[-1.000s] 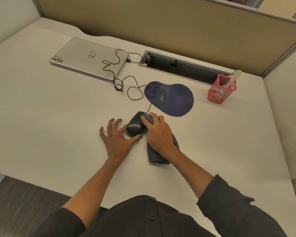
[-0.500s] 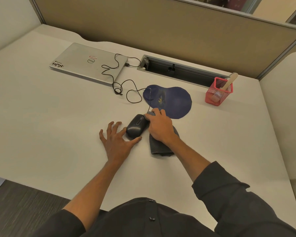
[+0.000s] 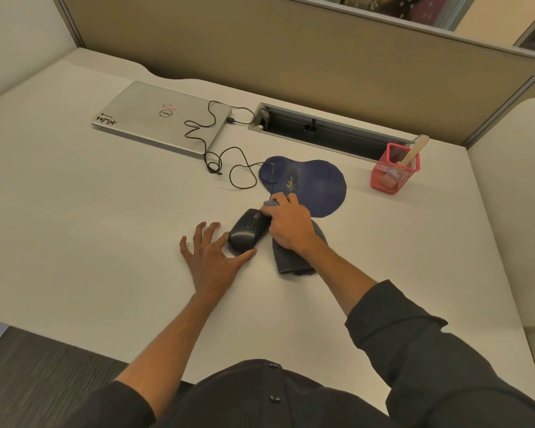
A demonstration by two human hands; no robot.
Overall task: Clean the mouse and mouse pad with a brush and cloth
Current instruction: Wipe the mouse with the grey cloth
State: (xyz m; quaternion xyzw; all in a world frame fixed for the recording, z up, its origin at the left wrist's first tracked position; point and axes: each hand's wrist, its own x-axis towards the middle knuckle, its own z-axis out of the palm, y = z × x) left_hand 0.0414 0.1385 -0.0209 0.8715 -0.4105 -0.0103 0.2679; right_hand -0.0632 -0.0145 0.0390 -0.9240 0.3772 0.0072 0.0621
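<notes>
The mouse (image 3: 249, 230) lies on the white desk (image 3: 74, 227), off the blue mouse pad (image 3: 318, 183), which is just behind it to the far right.

In the head view, one risk is the thin cable (image 3: 238, 168): it runs from the far end of the mouse over the pad to the laptop (image 3: 155, 118), so a strong wipe can pull it or turn the mouse. The mouse is also smooth and can slip away from the holding fingers.

The left hand (image 3: 212, 257) is spread flat on the desk, with thumb and forefinger touching the near-left side of the mouse. The right hand (image 3: 288, 227) is closed around the dark cloth (image 3: 291, 261) and presses a fold of it on the far-right end of the mouse. The brush (image 3: 414, 149) appears to stand in the red holder (image 3: 393, 177), well apart at the far right.
</notes>
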